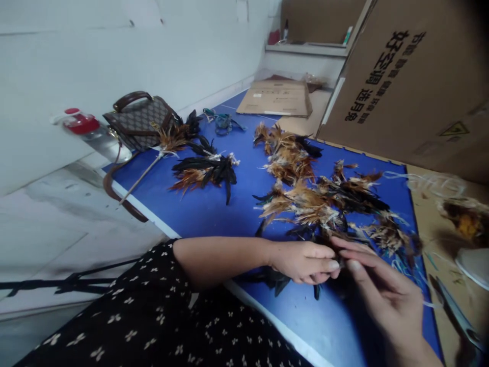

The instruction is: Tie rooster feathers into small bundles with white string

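Observation:
My left hand [307, 261] is closed round dark feathers [275, 281], whose tips stick out below the wrist and under the fingers. My right hand [385, 285] meets it from the right, thumb and fingertips pinched together close to the left thumb. What lies between those right fingertips is too small and dark to make out. Just beyond both hands spreads a pile of brown and black feather bunches [305, 201] on the blue table surface [244, 168]. Further left lie black and rust-coloured feathers [208, 171] and a feather duster [171, 142] with a thin stick handle.
A patterned handbag [141, 120] and a red-capped bottle [97, 135] stand at the far left. Scissors [454, 306] lie at the right edge near clear plastic string [435, 183]. A large cardboard box [412, 86] walls off the back right; flat cardboard [275, 99] lies behind.

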Demonstrator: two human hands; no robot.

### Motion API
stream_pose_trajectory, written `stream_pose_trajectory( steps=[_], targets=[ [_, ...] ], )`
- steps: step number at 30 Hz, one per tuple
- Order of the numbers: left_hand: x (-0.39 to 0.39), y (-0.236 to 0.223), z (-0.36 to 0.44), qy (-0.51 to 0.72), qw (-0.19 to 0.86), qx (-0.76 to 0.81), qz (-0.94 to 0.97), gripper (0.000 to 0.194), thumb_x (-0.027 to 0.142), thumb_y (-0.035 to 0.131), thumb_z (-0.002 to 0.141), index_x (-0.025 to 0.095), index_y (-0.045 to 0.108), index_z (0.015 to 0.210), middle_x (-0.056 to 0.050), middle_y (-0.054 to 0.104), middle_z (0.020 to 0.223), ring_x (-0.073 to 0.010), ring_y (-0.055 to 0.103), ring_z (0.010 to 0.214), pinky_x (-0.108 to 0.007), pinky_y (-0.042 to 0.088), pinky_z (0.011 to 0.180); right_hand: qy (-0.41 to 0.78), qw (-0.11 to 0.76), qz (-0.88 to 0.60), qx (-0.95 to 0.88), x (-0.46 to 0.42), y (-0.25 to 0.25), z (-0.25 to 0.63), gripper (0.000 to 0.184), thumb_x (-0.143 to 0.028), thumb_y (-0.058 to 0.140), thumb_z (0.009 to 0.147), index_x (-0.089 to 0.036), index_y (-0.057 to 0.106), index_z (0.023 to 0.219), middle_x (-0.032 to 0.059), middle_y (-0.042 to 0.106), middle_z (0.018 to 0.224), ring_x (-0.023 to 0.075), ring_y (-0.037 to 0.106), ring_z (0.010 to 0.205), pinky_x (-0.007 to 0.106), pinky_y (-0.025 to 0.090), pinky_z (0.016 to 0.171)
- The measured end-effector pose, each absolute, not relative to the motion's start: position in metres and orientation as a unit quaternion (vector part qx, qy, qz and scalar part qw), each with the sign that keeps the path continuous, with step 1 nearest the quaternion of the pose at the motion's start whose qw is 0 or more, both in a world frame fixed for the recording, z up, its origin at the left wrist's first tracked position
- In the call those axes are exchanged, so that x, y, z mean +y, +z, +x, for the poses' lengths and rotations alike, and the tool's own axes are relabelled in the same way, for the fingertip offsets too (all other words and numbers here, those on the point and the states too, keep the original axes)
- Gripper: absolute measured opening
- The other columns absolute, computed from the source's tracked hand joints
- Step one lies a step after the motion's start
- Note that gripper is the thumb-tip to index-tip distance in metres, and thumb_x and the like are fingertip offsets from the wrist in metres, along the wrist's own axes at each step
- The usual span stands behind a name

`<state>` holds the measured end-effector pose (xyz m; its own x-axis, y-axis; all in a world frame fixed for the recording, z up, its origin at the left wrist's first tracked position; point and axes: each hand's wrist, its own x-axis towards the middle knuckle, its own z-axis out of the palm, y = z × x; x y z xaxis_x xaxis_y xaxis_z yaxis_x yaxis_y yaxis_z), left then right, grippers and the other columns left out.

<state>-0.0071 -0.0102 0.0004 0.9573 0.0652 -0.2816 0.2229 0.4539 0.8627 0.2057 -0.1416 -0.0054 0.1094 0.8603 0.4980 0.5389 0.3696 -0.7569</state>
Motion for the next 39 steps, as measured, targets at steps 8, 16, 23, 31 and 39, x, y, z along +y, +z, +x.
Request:
stream_pose_trajectory(
  steps=[8,16,23,31,39],
  targets=[
    [0.005,0.003,0.002,0.225,0.822,0.268,0.450,0.039,0.058,0.056,0.124,0.027,0.046,0.102,0.011,0.042,0.075,-0.0065,0.031,0.052,-0.018,0.024,0.046,-0.118,0.397,-0.616,-0.670,-0.116,-0.049,0.261,0.032,-0.038,0.082,0.112,-0.026,0.088,0.141,0.0127,0.089,0.145,0.0343,0.087,0.124,0.061,0.067,0.120],
    [0.005,0.000,0.003,0.269,0.796,0.282,0.464,0.064,0.073,0.095,0.093,0.028,0.049,0.097,0.016,0.038,0.062,-0.0062,0.029,0.048,-0.021,0.024,0.046,-0.062,0.489,-0.638,-0.592,-0.125,-0.040,0.250,0.014,-0.036,0.081,0.114,-0.025,0.089,0.114,0.0103,0.092,0.128,0.0307,0.089,0.116,0.055,0.070,0.117],
    [0.003,-0.006,0.005,0.245,0.788,0.314,0.470,0.059,0.073,0.095,0.091,0.025,0.062,0.096,0.015,0.040,0.057,-0.0067,0.029,0.047,-0.024,0.022,0.047,-0.072,0.550,-0.646,-0.525,-0.132,-0.041,0.245,0.020,-0.041,0.085,0.113,-0.024,0.093,0.121,0.0132,0.091,0.116,0.0320,0.087,0.105,0.055,0.072,0.110],
    [0.005,-0.001,0.006,0.194,0.828,0.328,0.412,0.073,0.076,0.102,0.084,0.027,0.047,0.082,0.014,0.038,0.059,-0.0055,0.028,0.050,-0.023,0.018,0.049,-0.053,0.478,-0.535,-0.695,-0.119,-0.028,0.223,0.020,-0.019,0.088,0.106,-0.029,0.089,0.123,0.0070,0.093,0.120,0.0309,0.091,0.103,0.054,0.074,0.096],
    [0.010,-0.004,0.009,0.221,0.824,0.354,0.384,0.070,0.069,0.102,0.089,0.028,0.046,0.082,0.015,0.033,0.056,-0.0055,0.026,0.048,-0.023,0.016,0.048,-0.045,0.466,-0.561,-0.682,-0.125,-0.027,0.222,0.023,-0.014,0.089,0.105,-0.030,0.090,0.122,0.0050,0.092,0.121,0.0309,0.089,0.106,0.055,0.072,0.102]
  ],
)
